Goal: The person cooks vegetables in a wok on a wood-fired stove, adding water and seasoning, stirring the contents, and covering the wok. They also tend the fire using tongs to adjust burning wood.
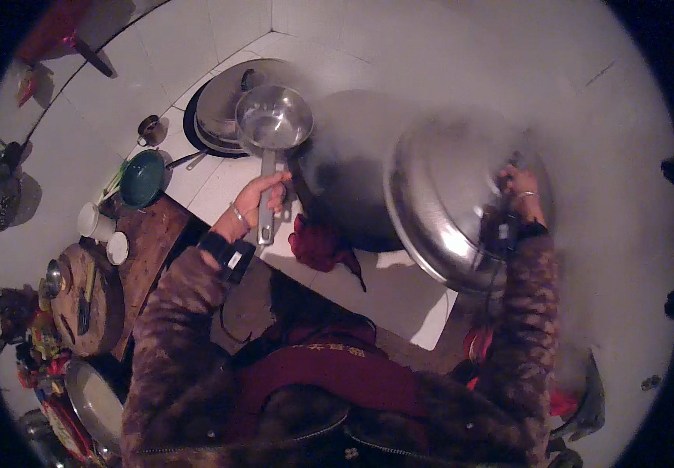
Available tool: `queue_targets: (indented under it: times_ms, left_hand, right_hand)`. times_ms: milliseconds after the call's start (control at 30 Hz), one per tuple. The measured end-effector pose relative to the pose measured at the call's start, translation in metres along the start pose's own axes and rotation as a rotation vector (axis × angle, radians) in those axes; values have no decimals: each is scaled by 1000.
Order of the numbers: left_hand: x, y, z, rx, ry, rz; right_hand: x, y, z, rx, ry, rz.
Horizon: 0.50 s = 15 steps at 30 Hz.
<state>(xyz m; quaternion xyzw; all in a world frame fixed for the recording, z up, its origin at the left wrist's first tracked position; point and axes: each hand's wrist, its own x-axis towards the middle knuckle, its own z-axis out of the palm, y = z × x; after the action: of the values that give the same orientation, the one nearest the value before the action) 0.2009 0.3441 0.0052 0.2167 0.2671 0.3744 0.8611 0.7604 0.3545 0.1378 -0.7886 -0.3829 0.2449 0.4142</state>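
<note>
My left hand grips the grey handle of a metal ladle, its round bowl upward beside a lidded pan. With my right hand I hold a large domed metal lid by its knob, tilted at the right side of a big dark wok. Thick steam rises from the wok and blurs its inside and the lid's upper edge. A dark red cloth lies against the near left side of the wok, on the white tiled stove top.
Left, a wooden table bears a green bowl, a white cup and a round chopping board with a knife. A small metal mug stands by the wall. A metal basin is at lower left.
</note>
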Motion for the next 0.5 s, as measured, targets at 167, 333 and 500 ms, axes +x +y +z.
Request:
queue_targets:
  times_ms: [167,333,500]
  left_hand:
    - [-47,-11,-16,-22,19,115]
    - [-86,-24,-27,-59,105,116]
    - [-110,-33,-37,-64,168,132]
  right_hand:
    - [25,-27,127,207,-260,93]
    - [22,-47,209,-123,-461,-165]
    - [19,-66,248,-5,-458,-20]
